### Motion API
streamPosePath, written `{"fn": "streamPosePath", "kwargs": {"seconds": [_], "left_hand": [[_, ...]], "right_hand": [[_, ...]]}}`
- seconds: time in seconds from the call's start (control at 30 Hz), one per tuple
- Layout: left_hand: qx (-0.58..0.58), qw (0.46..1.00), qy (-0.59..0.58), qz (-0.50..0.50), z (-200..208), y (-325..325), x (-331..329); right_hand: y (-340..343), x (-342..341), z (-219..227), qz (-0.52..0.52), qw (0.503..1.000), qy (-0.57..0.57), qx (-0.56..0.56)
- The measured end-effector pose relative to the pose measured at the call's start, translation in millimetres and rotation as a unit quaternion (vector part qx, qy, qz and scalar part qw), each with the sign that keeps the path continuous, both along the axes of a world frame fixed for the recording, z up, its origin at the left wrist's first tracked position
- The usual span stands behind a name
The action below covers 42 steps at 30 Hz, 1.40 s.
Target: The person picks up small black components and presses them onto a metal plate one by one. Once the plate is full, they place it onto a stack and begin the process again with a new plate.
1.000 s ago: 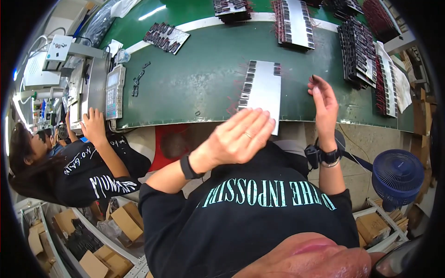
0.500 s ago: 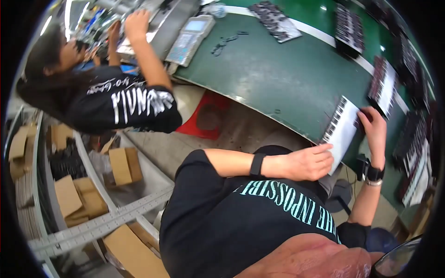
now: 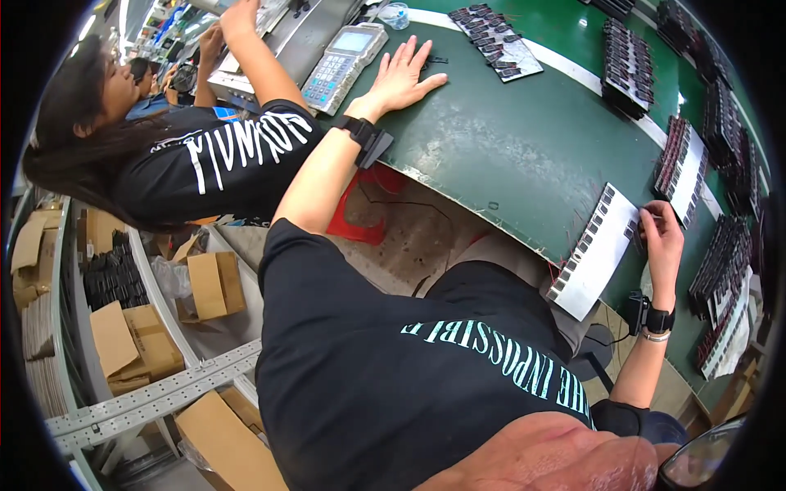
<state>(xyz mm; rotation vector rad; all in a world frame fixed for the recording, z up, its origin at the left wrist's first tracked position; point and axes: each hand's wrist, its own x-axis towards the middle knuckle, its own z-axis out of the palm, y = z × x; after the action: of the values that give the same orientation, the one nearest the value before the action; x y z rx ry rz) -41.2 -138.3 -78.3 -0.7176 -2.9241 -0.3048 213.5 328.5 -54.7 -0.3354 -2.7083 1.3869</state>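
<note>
A white board (image 3: 591, 266) lies slantwise over the bench's near edge, with a row of small black pieces and thin reddish wires along its left side. At its right edge, my right hand (image 3: 665, 239) has its fingers drawn together beside a small black piece; what they grip, if anything, is too small to make out. My left hand (image 3: 399, 82) is stretched far to the left, fingers spread, palm down over the bench. Part of a small black piece (image 3: 438, 60) shows beside its fingertips; the hand hides other loose pieces.
Past my left hand stands a grey handheld device (image 3: 344, 65) with keypad and screen. Boards with black pieces (image 3: 495, 41) and stacks of them (image 3: 629, 65) line the green bench (image 3: 491, 135). A co-worker (image 3: 213, 155) sits at left. Cardboard boxes (image 3: 217, 282) fill a rack.
My left hand has let go of the white board and swung far left to the loose black pieces, opening its fingers. My right hand remains near the board's right edge, fingers more curled.
</note>
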Motion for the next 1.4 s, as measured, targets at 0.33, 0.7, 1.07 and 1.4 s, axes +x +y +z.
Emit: {"fn": "streamPosePath", "kwargs": {"seconds": [0.33, 0.7, 1.07, 1.4], "left_hand": [[-0.003, 0.974, -0.062, -0.220, 5, 109, 99], [0.022, 0.957, 0.086, -0.275, 25, 162, 88], [0.029, 0.945, 0.065, -0.320, 45, 190, 91], [0.213, 0.920, -0.088, -0.318, 63, 256, 177]], "right_hand": [[0, 44, 4, -0.051, 0.870, 0.088, -0.482], [10, 72, -30, -0.009, 0.709, 0.081, -0.701], [-3, 65, -31, -0.054, 0.720, 0.069, -0.689], [-28, 61, -11, -0.062, 0.806, 0.069, -0.584]]}}
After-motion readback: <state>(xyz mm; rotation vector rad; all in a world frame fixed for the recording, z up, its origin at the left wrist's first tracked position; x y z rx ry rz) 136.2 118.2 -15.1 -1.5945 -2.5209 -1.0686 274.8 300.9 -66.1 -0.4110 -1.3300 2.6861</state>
